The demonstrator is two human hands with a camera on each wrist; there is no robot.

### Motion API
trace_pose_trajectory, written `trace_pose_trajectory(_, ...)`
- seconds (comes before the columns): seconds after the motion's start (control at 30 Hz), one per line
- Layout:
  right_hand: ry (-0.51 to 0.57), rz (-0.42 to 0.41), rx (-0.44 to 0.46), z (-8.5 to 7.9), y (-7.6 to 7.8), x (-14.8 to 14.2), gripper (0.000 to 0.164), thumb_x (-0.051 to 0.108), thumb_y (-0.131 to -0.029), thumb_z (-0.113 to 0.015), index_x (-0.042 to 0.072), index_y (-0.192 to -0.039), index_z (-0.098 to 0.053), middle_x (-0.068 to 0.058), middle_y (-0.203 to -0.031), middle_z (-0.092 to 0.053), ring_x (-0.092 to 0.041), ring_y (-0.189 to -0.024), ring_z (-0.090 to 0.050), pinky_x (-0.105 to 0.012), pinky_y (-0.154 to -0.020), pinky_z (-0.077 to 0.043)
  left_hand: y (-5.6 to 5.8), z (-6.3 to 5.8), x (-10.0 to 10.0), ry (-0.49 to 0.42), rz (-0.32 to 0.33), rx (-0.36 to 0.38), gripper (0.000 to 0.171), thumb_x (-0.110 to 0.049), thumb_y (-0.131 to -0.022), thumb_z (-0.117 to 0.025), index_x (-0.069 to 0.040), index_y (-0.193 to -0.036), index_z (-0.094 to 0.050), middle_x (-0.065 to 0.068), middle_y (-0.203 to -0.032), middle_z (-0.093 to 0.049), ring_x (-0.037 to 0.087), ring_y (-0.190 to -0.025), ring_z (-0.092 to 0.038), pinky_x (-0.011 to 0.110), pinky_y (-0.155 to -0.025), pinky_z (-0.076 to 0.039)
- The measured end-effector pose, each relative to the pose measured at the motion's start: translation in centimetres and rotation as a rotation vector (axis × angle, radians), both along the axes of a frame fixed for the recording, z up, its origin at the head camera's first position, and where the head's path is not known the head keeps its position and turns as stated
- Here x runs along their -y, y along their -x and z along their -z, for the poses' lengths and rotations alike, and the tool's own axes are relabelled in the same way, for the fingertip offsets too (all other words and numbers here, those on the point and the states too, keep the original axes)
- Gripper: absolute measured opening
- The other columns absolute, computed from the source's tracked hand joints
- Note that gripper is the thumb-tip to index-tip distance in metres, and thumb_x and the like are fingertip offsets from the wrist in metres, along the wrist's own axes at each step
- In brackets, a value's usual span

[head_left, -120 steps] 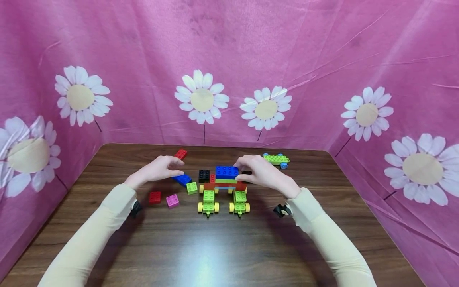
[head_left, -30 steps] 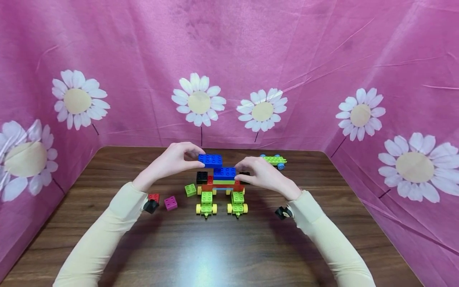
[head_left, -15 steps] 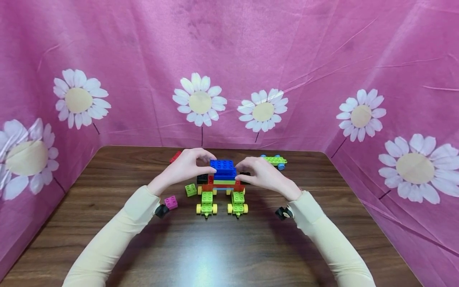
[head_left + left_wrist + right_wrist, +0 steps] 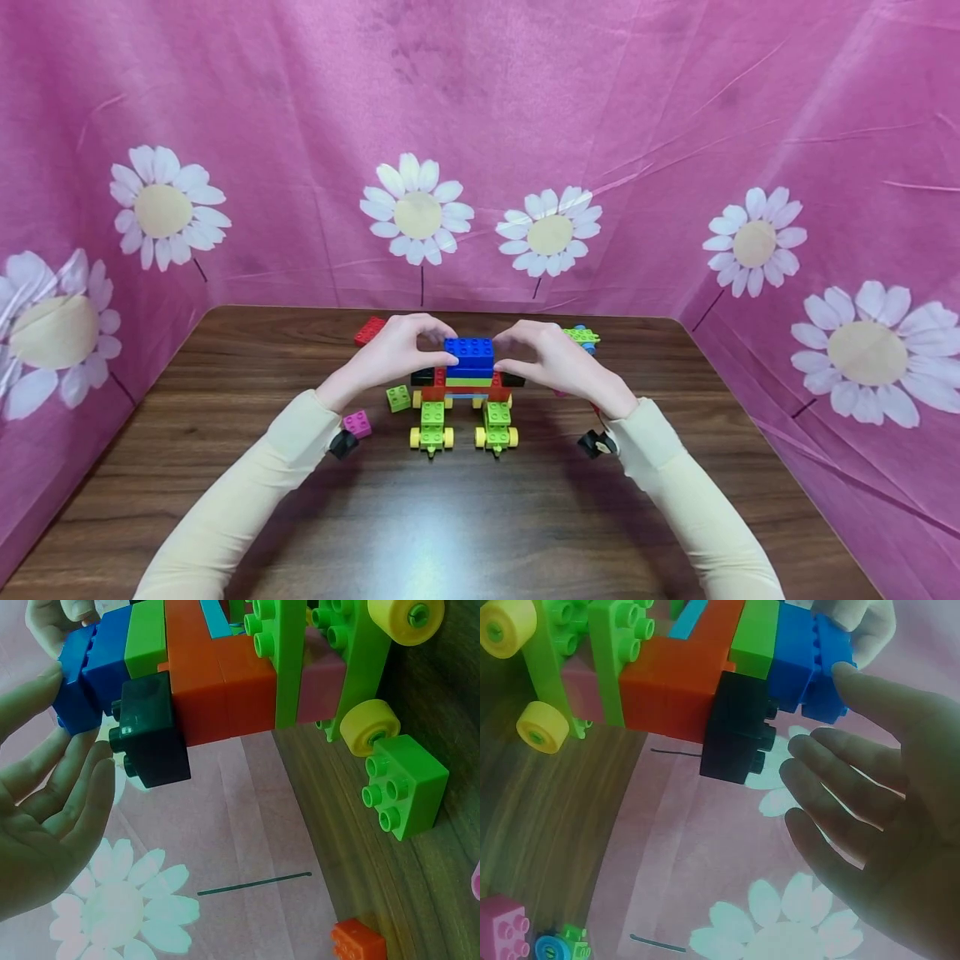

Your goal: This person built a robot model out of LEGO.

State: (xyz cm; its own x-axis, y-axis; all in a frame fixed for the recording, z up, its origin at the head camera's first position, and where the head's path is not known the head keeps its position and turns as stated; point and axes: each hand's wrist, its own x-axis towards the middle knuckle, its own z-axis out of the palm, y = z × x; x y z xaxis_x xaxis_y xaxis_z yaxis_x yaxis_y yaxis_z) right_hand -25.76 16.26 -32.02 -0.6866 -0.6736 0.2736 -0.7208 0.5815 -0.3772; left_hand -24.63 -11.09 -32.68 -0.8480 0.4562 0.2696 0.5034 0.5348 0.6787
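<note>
Between my two hands stands a toy-brick build with lime wheeled bases (image 4: 432,433), red bricks (image 4: 225,690) and black bricks (image 4: 735,727) at its sides. On top, an upper blue brick (image 4: 469,348) sits over a lower blue brick (image 4: 476,372). Studs show in a narrow gap between the two in the wrist views. My left hand (image 4: 397,350) pinches the upper brick's left end with thumb and fingers. At the right end, my right hand (image 4: 553,354) holds the same brick, thumb on its near side; the far fingertips are partly hidden.
Left of the build lie a lime brick (image 4: 398,397), a magenta brick (image 4: 357,424) and a red brick (image 4: 369,331). A lime base with blue wheels (image 4: 583,337) is behind my right hand. A pink flowered cloth (image 4: 480,100) surrounds the wooden table (image 4: 300,533).
My left hand has picked up a blue brick from the table, carried it right and lowered it onto the lower blue brick. My right hand has shifted slightly up to the upper brick.
</note>
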Motion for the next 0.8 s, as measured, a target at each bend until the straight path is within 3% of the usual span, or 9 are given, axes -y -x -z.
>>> trace_pose_trajectory(0.3, 0.013, -0.014, -0.019, -0.3, 0.0, 0.2, 0.035, 0.03, -0.089, -0.074, 0.01, -0.118, -0.07, -0.004, -0.112, -0.073, -0.016, -0.105, -0.069, -0.035, -0.093, -0.057, 0.0, -0.1, -0.3, 0.005, 0.027, -0.011, 0.029, -0.026, -0.083, -0.081, -0.01, -0.106, -0.074, 0.003, -0.098, -0.075, 0.016, -0.09, -0.066, 0.039, -0.082, -0.056)
trace_pose_trajectory(0.53, 0.007, -0.038, -0.034, -0.1, 0.0, 0.9, 0.033, 0.03, -0.092, -0.07, 0.01, -0.119, -0.07, -0.002, -0.107, -0.073, -0.012, -0.096, -0.068, -0.032, -0.086, -0.058, 0.0, 0.0, -0.2, 0.022, 0.025, -0.016, 0.028, -0.026, -0.083, -0.08, -0.01, -0.106, -0.074, 0.003, -0.1, -0.075, 0.016, -0.09, -0.066, 0.039, -0.083, -0.056)
trace_pose_trajectory(0.8, 0.008, -0.014, 0.006, -0.2, -0.1, 1.1, 0.026, 0.027, -0.089, -0.074, 0.01, -0.11, -0.072, -0.001, -0.098, -0.074, -0.012, -0.089, -0.068, -0.033, -0.084, -0.058, -0.1, 0.0, -0.3, 0.035, 0.035, -0.032, 0.029, -0.025, -0.082, -0.082, -0.01, -0.106, -0.074, 0.003, -0.098, -0.075, 0.015, -0.088, -0.066, 0.033, -0.079, -0.055)
